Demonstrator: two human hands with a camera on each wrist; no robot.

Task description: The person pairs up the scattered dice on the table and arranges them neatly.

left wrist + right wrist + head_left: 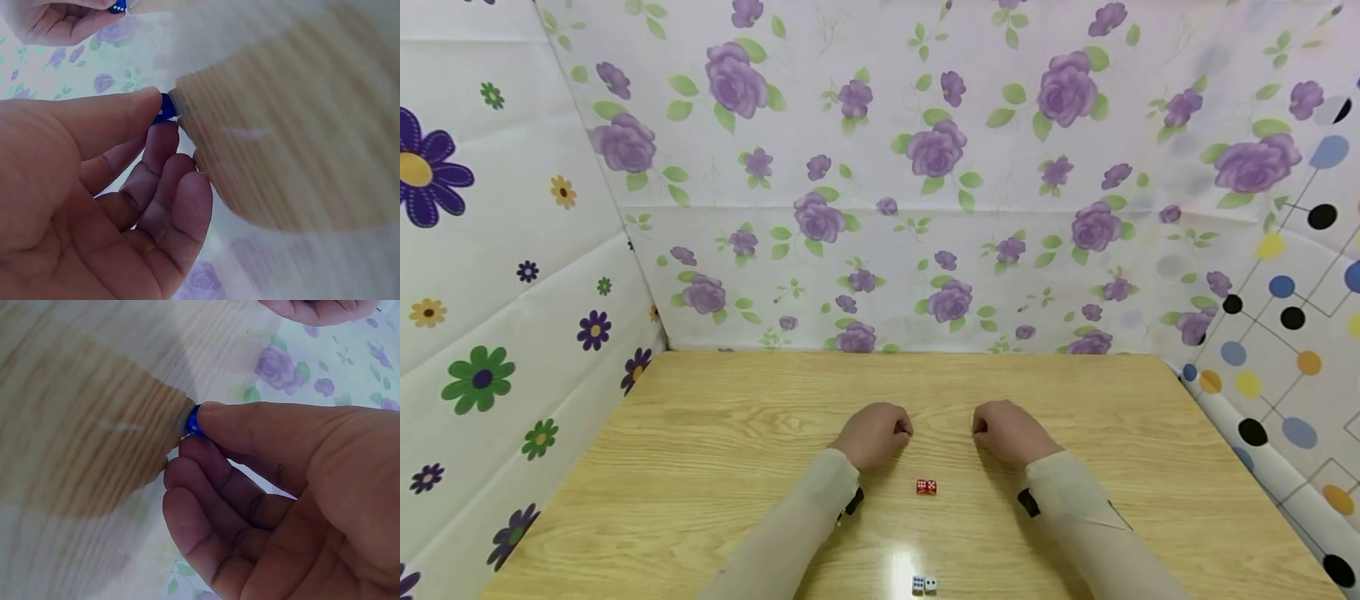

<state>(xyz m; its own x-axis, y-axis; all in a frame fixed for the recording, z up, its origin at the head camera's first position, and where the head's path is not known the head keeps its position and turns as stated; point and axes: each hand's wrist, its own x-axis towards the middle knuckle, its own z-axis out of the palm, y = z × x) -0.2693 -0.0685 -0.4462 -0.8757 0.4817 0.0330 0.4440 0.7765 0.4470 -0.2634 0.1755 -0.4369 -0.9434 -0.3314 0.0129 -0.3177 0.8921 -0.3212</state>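
Observation:
My left hand pinches a blue die between thumb and forefinger, low over the wooden table. My right hand pinches another blue die the same way, a short gap to the right. In the head view the fingers hide both blue dice. Nearer to me, between the forearms, a pair of red dice sits side by side on the table. A pair of white dice lies closer still, at the bottom edge of the head view.
The light wooden table reaches back to a wall cloth with purple roses. Flowered cloth hangs at the left, dotted cloth at the right. A dark band shows under the right sleeve.

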